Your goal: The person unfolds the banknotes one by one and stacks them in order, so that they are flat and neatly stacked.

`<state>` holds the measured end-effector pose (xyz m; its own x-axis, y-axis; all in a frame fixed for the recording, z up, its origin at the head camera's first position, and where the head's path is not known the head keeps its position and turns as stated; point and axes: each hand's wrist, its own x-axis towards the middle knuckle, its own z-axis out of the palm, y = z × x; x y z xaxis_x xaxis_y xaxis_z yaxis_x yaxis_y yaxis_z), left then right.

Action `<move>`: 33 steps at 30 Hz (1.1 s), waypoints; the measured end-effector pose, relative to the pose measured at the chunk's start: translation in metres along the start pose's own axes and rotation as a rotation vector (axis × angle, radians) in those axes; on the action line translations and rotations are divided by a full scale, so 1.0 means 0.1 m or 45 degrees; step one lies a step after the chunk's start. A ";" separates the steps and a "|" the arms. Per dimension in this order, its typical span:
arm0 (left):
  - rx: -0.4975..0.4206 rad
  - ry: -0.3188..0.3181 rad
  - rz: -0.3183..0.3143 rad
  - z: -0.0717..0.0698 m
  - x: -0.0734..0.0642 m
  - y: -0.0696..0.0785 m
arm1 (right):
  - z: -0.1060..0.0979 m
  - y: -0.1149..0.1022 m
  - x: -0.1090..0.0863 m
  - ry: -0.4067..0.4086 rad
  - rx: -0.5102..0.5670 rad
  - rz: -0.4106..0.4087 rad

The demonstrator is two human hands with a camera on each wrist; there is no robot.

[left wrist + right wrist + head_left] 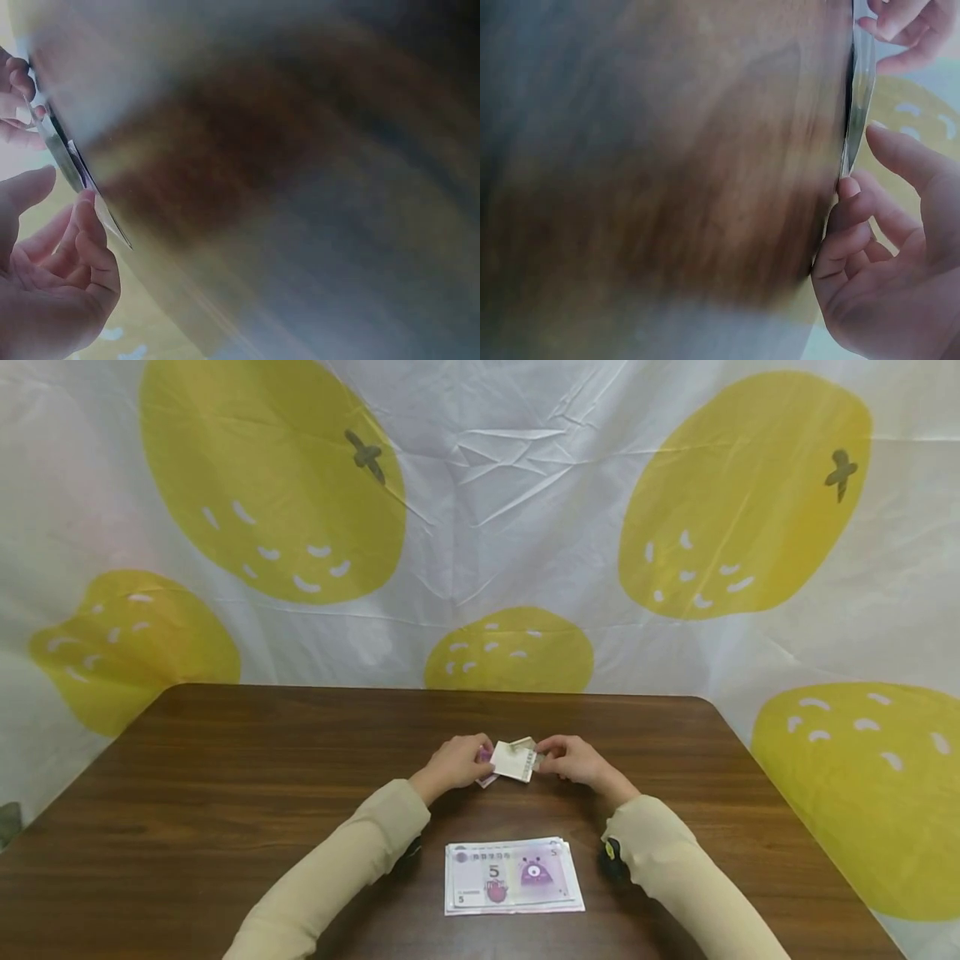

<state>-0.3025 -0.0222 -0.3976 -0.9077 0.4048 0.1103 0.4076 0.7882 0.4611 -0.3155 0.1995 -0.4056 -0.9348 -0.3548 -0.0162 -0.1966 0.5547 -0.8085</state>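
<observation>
Several small loose play banknotes (513,762) overlap at uneven angles between my two hands, a pale one on top. A purple one (483,757) sticks out at the left end, beside my left hand (454,765), whose fingers curl at that end. My right hand (579,762) has its curled fingers at the opposite end, thumb on the near side. Seen edge-on in the left wrist view, the thin notes (67,154) meet a fingertip, the thumb standing off from it. In the right wrist view a fingertip touches their edge (861,97).
Nearer my body, a stack of larger purple play banknotes (513,877) marked 5 lies between my forearms. All rests on a dark wooden table (225,777). Behind its far edge hangs a white cloth (510,527) with yellow fruit prints.
</observation>
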 end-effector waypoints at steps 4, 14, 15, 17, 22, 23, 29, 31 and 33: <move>0.030 -0.006 -0.027 0.01 0.02 0.01 | 0.03 -0.01 0.02 0.025 -0.079 -0.025; 0.136 -0.074 -0.057 0.06 0.08 0.05 | 0.08 -0.09 0.04 0.070 -0.303 0.018; 0.141 -0.077 -0.059 0.06 0.08 0.05 | 0.08 -0.09 0.05 0.071 -0.310 0.020; 0.143 -0.079 -0.062 0.07 0.08 0.06 | 0.09 -0.09 0.05 0.072 -0.320 0.025; 0.138 -0.068 -0.061 0.09 0.09 0.05 | 0.10 -0.08 0.05 0.074 -0.290 0.040; 0.135 -0.067 -0.060 0.09 0.09 0.05 | 0.10 -0.08 0.05 0.075 -0.275 0.040; 0.142 -0.073 -0.074 0.07 0.08 0.06 | 0.11 -0.11 0.05 0.060 -0.239 -0.026; 0.147 -0.075 -0.079 0.07 0.08 0.06 | 0.11 -0.12 0.05 0.056 -0.255 -0.018; 0.150 -0.075 -0.080 0.06 0.07 0.07 | 0.10 -0.12 0.06 0.051 -0.279 0.004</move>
<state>-0.3059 -0.0113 -0.3990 -0.9259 0.3765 0.0310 0.3619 0.8604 0.3587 -0.3153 0.1827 -0.4018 -0.9456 -0.3253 0.0083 -0.2492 0.7078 -0.6610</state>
